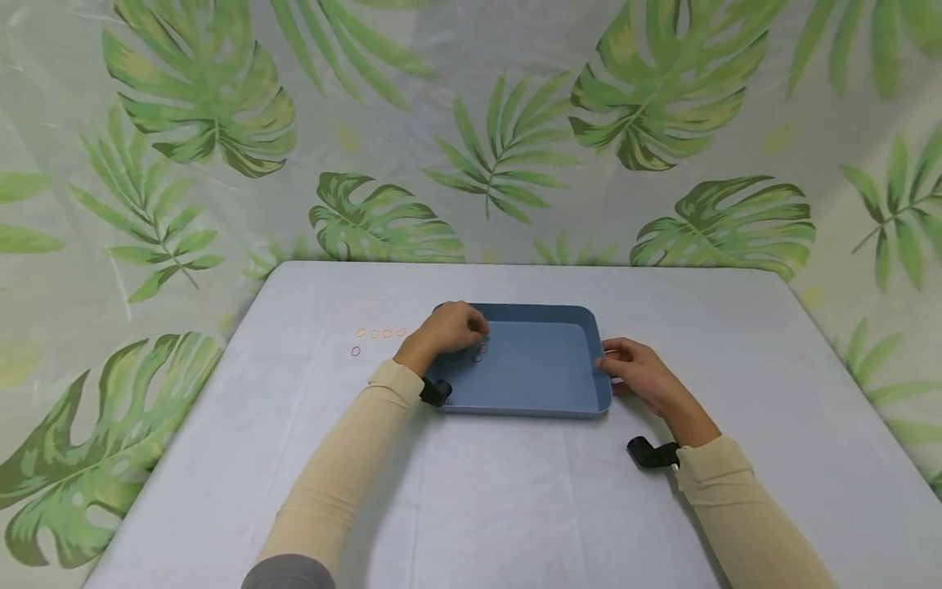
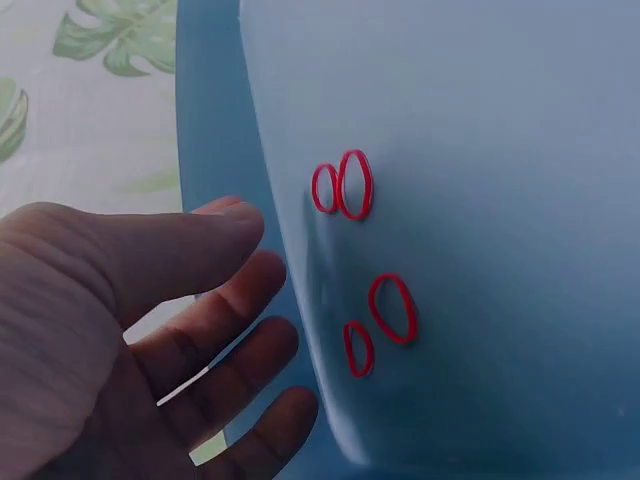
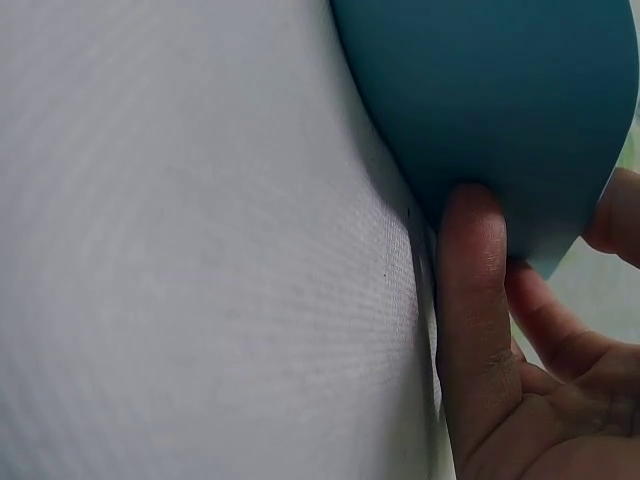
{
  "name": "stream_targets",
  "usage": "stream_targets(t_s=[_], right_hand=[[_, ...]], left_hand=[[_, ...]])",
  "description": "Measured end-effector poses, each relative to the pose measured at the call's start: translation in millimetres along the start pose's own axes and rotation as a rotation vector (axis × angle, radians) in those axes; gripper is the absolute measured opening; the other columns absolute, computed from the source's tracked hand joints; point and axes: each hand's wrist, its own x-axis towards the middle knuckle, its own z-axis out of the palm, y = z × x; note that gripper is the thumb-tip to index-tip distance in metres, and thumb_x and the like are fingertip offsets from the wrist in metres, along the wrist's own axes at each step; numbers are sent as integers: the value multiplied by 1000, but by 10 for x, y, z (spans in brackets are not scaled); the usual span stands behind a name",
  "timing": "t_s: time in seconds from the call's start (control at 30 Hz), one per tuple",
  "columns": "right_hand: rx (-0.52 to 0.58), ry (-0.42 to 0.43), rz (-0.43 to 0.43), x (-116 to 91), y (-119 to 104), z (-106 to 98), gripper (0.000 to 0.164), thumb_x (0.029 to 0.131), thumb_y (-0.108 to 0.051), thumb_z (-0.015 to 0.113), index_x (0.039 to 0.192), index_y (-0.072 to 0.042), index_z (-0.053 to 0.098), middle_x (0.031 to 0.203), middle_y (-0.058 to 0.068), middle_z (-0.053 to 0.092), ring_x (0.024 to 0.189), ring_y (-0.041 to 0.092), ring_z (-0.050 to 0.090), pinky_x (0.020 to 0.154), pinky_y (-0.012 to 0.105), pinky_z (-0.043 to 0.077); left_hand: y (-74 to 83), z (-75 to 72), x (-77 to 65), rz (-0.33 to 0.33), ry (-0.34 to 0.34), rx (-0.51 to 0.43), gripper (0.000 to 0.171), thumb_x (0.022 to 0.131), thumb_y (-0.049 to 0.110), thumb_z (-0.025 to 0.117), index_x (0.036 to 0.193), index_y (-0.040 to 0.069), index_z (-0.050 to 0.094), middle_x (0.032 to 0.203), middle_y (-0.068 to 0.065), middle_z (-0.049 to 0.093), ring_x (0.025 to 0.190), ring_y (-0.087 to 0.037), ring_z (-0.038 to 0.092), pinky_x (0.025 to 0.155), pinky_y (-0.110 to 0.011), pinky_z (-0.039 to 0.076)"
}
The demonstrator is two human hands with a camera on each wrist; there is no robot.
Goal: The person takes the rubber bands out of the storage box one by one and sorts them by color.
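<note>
A blue rectangular tray (image 1: 533, 372) lies on the table. My left hand (image 1: 455, 325) is over its left end, loosely bent; in the left wrist view the thumb and fingers are apart with nothing between them. Several small red rubber bands (image 2: 371, 185) lie on the tray floor beside those fingertips, two of them side by side and touching. At the opposite end, my right hand (image 1: 639, 372) holds the tray by its wall. The right wrist view shows one finger (image 3: 472, 235) against the outer wall near the tabletop and the thumb at the rim.
Left of the tray, a row of orange rubber bands (image 1: 388, 334) lies on the white tablecloth (image 1: 500, 499), with one red band (image 1: 356, 351) just below it. A leaf-patterned backdrop (image 1: 508, 147) hangs behind the table. Both wrists wear black cameras.
</note>
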Motion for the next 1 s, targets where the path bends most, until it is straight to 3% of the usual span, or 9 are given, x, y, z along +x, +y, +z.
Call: stream_targets(t_s=[0.33,0.6,1.0], right_hand=[[15,-21,-5,-12,3,-2,55,99,-17,57,144,7,39,126,21,58,92,8,62,72,26,57],[8,-18,-2,0,6,-16,54,99,-18,58,143,6,40,129,25,56,94,11,63,75,27,57],[19,-10,3,6,3,-13,54,98,-17,59,143,6,41,126,22,57,92,9,62,73,26,57]], left_hand=[[-42,60,106,37,-55,21,19,90,13,71,108,13,76,112,-6,74,103,-21,67,90,-33,54],[-46,102,157,57,-39,72,17,88,15,74,105,15,77,106,-3,76,98,-19,68,89,-35,54],[-46,107,143,52,-28,96,4,89,15,73,87,14,76,89,-2,74,74,-14,59,69,-26,47]])
